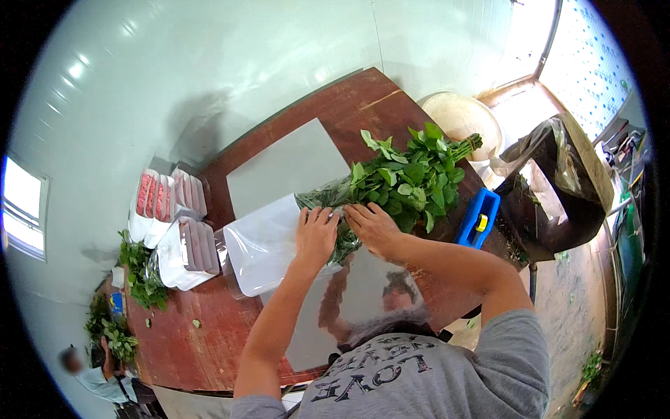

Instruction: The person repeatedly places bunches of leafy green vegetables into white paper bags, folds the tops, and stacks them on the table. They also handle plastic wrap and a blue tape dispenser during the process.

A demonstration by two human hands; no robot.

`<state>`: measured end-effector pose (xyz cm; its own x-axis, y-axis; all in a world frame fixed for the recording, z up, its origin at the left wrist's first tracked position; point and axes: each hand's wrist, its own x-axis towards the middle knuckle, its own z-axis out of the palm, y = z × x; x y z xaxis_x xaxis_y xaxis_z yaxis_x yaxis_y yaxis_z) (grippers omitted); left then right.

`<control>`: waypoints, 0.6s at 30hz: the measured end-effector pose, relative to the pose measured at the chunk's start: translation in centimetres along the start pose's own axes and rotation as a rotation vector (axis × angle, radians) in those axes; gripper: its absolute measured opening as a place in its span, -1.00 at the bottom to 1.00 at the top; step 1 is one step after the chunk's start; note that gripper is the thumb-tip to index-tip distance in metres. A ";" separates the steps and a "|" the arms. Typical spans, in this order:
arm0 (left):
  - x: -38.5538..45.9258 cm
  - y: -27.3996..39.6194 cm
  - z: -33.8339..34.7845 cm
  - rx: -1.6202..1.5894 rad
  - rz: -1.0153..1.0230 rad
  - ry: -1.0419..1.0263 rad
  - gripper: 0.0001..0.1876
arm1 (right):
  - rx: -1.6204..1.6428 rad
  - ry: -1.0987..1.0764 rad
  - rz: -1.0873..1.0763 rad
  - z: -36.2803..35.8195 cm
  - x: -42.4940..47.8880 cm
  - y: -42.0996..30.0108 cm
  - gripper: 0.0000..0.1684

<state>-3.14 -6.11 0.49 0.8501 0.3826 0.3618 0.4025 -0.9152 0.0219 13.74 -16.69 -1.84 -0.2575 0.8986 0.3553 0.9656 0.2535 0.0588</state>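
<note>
A bundle of leafy green stems (pixel 413 175) lies on the red wooden table (pixel 183 345), its cut ends pointing to the upper right. Beside it, clear plastic wrap (pixel 330 194) covers more dark green leaves and reaches over a white tray or sheet (pixel 267 241) on the left. My left hand (pixel 318 230) presses on the wrapped leaves, fingers close together. Just to its right, my right hand (pixel 374 230) rests on the wrap where it meets the bare leaves. Whether either hand pinches the film is hard to tell.
A blue tape dispenser (pixel 477 219) stands at the table's right edge, near a dark bin (pixel 555 194) and a round pale tub (pixel 463 123). White packs (pixel 188 256) and greens (pixel 141 277) stand on the left. A co-worker (pixel 104 379) handles greens at the lower left.
</note>
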 end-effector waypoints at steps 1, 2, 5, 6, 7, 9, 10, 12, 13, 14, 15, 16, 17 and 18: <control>0.1 0.2 0.1 0.028 -0.004 -0.022 -0.69 | 0.021 0.026 0.029 0.1 -0.1 -0.3 -0.46; 0.1 0.3 0.1 0.054 -0.006 -0.043 -0.68 | 0.040 0.052 0.061 0.2 -0.1 -0.6 -0.47; 0.2 0.2 0.0 0.069 -0.003 -0.094 -0.70 | 0.145 0.192 0.229 2.1 -0.3 -2.2 -0.41; -0.1 -0.2 -0.2 0.089 -0.025 -0.107 -0.70 | 0.255 0.254 0.275 0.1 -0.4 -3.2 -0.55; 0.1 -0.1 -0.1 0.095 -0.030 -0.119 -0.69 | 0.381 0.281 0.324 -1.6 -1.2 -4.0 -0.59; 0.1 0.0 0.4 0.132 -0.011 -0.138 -0.69 | 0.614 0.324 0.437 -4.6 -3.8 -5.5 -0.66; 0.0 -0.2 0.8 0.160 0.017 -0.142 -0.70 | 0.691 0.326 0.508 -6.3 -5.6 -6.2 -0.70; 0.0 -0.1 0.6 0.085 0.050 -0.103 -0.69 | 0.878 0.248 0.744 -9.7 -9.7 -6.9 -0.78; -0.5 -0.4 1.0 0.153 0.039 -0.061 -0.71 | 0.855 0.314 0.857 -10.2 -11.9 -6.9 -0.78; -0.6 -0.4 1.0 0.125 0.045 -0.027 -0.72 | 0.829 0.387 0.962 -10.6 -14.3 -6.5 -0.78; -0.6 -0.2 1.0 0.107 0.045 -0.035 -0.72 | 0.802 0.467 1.056 -10.9 -16.5 -5.9 -0.77; -0.4 -0.2 0.9 0.090 0.047 -0.041 -0.72 | 0.833 0.542 1.240 -10.8 -18.8 -4.9 -0.79; -0.3 -0.1 0.7 0.079 0.046 -0.047 -0.72 | 0.865 0.623 1.420 -10.4 -21.0 -3.6 -0.79; -0.2 0.0 0.5 0.077 0.048 -0.061 -0.72 | 0.894 0.628 1.500 -10.7 -22.4 -2.2 -0.78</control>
<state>-3.11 -6.10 -0.04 0.8873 0.3476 0.3030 0.3837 -0.9210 -0.0671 17.76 -41.24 0.07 0.9400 0.3267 -0.0987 -0.0138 -0.2526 -0.9675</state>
